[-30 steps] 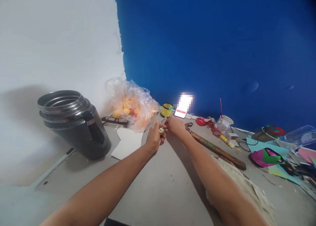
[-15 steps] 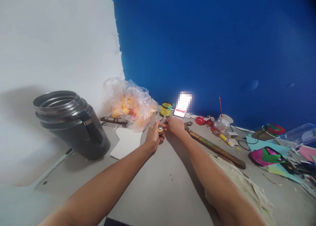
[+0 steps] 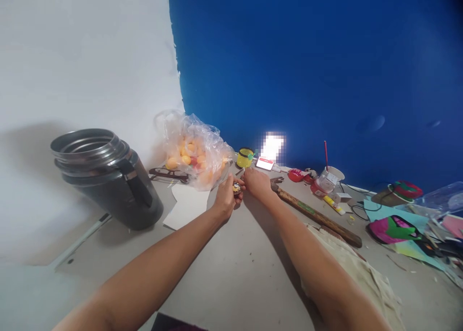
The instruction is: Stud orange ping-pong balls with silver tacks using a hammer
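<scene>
Over the middle of the table, my left hand (image 3: 225,196) is closed around a small, shiny, round metal knob (image 3: 237,188) with silver and gold tones. Close beside it, my right hand (image 3: 256,182) has its fingers bent together at the far side of the knob. What they pinch is hidden by the hand, and whether they touch the knob cannot be made out. White paper (image 3: 186,206) lies left of my left hand. A wooden-handled tool (image 3: 318,216), its head partly hidden, lies right of my right hand.
A large dark flask (image 3: 108,181) without a lid stands at left. Behind are a plastic bag of orange fruit (image 3: 195,152), glasses (image 3: 168,174), a yellow cup (image 3: 245,158) and a lit phone (image 3: 265,163). Cloth (image 3: 347,263), a glue stick (image 3: 333,205) and craft scraps lie at right.
The view has shifted slightly, so the table things appear a little to the right. Both hands stay together at the metal knob, with only slight finger movement.
</scene>
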Demonstrator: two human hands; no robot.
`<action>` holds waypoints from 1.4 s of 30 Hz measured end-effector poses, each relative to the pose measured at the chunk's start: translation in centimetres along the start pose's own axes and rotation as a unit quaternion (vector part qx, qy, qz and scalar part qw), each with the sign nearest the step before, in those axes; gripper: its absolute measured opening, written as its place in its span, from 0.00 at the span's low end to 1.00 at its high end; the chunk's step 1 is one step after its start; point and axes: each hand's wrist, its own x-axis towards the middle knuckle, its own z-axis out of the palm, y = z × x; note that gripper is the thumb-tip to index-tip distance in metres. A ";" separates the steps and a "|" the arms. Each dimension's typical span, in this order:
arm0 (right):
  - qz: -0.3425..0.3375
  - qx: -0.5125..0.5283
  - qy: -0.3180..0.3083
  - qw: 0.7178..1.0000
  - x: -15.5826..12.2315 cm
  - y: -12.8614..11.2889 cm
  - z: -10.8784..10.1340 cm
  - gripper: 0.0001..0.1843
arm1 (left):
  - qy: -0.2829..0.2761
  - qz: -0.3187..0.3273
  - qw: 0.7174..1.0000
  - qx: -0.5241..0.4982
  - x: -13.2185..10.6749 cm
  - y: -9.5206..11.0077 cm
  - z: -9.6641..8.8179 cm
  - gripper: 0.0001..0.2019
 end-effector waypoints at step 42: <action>-0.005 0.618 -0.012 0.786 -6.6 4.7 0.5 0.15 | -0.024 -0.012 0.998 0.063 -1.0 -1.1 0.6 0.24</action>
